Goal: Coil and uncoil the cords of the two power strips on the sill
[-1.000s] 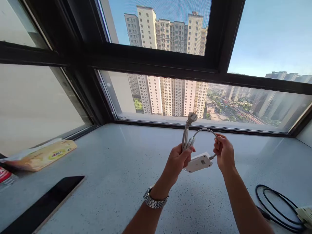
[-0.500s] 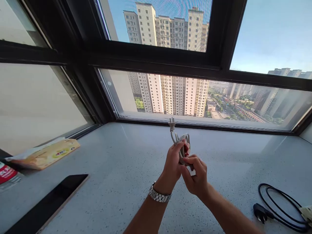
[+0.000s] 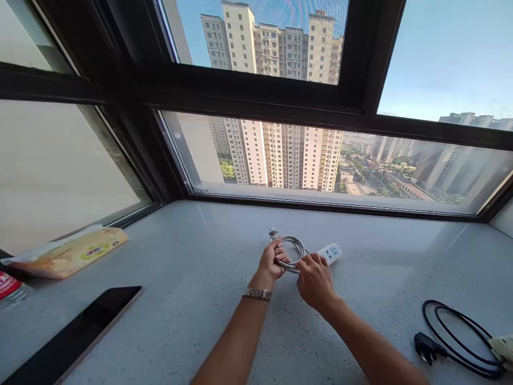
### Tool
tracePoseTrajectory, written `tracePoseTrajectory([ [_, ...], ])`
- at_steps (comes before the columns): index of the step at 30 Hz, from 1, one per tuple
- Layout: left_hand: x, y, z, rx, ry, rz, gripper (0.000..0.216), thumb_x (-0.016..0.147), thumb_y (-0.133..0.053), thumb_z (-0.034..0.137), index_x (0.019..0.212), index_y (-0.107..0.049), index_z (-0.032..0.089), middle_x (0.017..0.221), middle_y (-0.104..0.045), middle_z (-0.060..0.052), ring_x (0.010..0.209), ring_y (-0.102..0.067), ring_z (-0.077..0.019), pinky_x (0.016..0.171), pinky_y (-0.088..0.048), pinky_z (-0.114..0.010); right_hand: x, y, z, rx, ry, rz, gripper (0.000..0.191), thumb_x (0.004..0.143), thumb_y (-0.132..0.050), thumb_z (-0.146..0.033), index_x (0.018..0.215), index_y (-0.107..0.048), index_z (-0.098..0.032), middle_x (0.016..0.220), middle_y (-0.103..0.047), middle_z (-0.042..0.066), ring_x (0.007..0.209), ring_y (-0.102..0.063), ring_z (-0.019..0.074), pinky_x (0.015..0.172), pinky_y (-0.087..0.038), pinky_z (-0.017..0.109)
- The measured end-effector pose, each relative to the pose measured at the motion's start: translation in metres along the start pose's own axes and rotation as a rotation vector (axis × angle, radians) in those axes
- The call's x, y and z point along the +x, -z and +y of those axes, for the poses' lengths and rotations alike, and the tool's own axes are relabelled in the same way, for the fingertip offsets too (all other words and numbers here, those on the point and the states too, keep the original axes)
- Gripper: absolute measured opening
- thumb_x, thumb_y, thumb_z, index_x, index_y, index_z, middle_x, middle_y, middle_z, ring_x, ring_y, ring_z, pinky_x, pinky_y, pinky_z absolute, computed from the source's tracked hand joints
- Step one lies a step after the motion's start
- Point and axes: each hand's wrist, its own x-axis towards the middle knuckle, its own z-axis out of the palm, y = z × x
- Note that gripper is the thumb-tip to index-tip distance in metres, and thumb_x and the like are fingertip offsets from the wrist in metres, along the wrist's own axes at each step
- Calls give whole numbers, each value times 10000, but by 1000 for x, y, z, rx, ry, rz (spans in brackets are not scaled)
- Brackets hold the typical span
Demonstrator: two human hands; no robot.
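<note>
Both hands are resting low on the speckled grey windowsill [image 3: 192,299], pressed onto a coiled grey cord [image 3: 294,247]. The left hand [image 3: 271,260], with a metal watch [image 3: 257,293] on its wrist, is curling its fingers around the left side of the coil, just below the plug [image 3: 273,233] that is sticking out at the far end. The right hand [image 3: 315,278] is lying palm down on the near right part of the coil, fingers bent onto the cord; how tightly it is gripping cannot be told. The white power strip [image 3: 331,252] at the cord's end is lying flat on the sill just beyond the right hand's fingers, sockets facing up. Well apart to the right, 1 black cable [image 3: 449,334] is lying looped with its plug. Far to the left, a dark tablet [image 3: 80,334] and a yellow packet [image 3: 70,255] are lying on the sill.
</note>
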Motion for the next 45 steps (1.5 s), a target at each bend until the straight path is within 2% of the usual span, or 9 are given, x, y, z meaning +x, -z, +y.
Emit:
tracePoseTrajectory([
  [6, 18, 30, -5, 450, -83, 201, 133, 857, -552, 218, 751, -477, 190, 521, -471, 60, 412, -504, -106, 498, -477, -250, 3, -10, 30, -40, -253, -80, 573, 765, -622, -399, 1301, -517, -224, 1453, -409, 131, 1359, -264, 367, 1076, -204, 587],
  [9, 22, 41, -2, 721, -198, 307, 337, 751, -647, 238, 1058, -533, 158, 958, -654, -126, 915, -656, -280, 695, -523, -344, 3, -14, 35, -27, -250, -132, 545, 763, -600, -374, 1283, -533, -226, 1442, -428, 127, 1364, -262, 383, 1070, -173, 641],
  [14, 26, 43, -6, 1272, -435, 189, 759, 748, -626, 395, 1425, -359, 177, 1573, -171, -166, 1423, -163, -386, 1096, -269, -495, 2, -22, 34, 47, -286, 4, 452, 749, -556, -230, 1201, -575, -221, 1371, -490, 129, 1356, -289, 387, 1039, -253, 650],
  [21, 28, 36, -33, 1595, -391, 14, 701, 782, -548, 362, 1442, -377, 200, 1543, -287, -147, 1428, -178, -381, 1127, -109, -592, 1, -28, 40, 158, 13, 261, 428, 666, -523, -103, 1078, -597, -192, 1203, -555, 127, 1349, -321, 340, 1071, -279, 602],
  [27, 25, 38, -27, 1568, -414, -41, 694, 779, -525, 316, 1433, -382, 134, 1548, -260, -168, 1437, -162, -356, 1146, -154, -513, 2, -23, 38, 266, 376, 103, 458, 662, -527, -128, 1106, -599, -213, 1135, -587, 95, 1329, -386, 284, 1134, -152, 569],
  [31, 19, 31, -23, 1503, -429, -105, 594, 788, -478, 255, 1371, -464, 142, 1499, -377, -145, 1389, -316, -318, 1085, -327, -395, 4, -27, 44, 382, 207, 156, 239, 767, -539, -217, 988, -628, -200, 1068, -625, 95, 1148, -551, 244, 1072, -334, 466],
  [37, -1, 0, -44, 1497, -480, -197, 200, 740, -547, 256, 854, -687, 169, 1035, -706, -171, 1032, -628, -332, 888, -446, -387, 4, -18, 29, -4, -166, 160, 118, 821, -567, -196, 879, -668, -184, 979, -668, 132, 1152, -535, 327, 1091, -195, 595],
  [41, -10, -11, -42, 1471, -538, -185, 230, 746, -531, 228, 519, -556, 207, 656, -679, -95, 729, -644, -239, 706, -431, -304, 0, -16, 19, -82, -152, 125, 196, 865, -545, -230, 1018, -658, -183, 1110, -647, 152, 1207, -492, 344, 1073, -207, 619],
  [45, -15, -11, -23, 1411, -598, -65, 209, 788, -484, 213, 619, -608, 202, 627, -658, -69, 650, -616, -202, 621, -373, -273, -5, -24, 19, -49, -67, 40, 380, 856, -583, -317, 1220, -559, -211, 1293, -550, 151, 1124, -539, 319, 891, -459, 478],
])
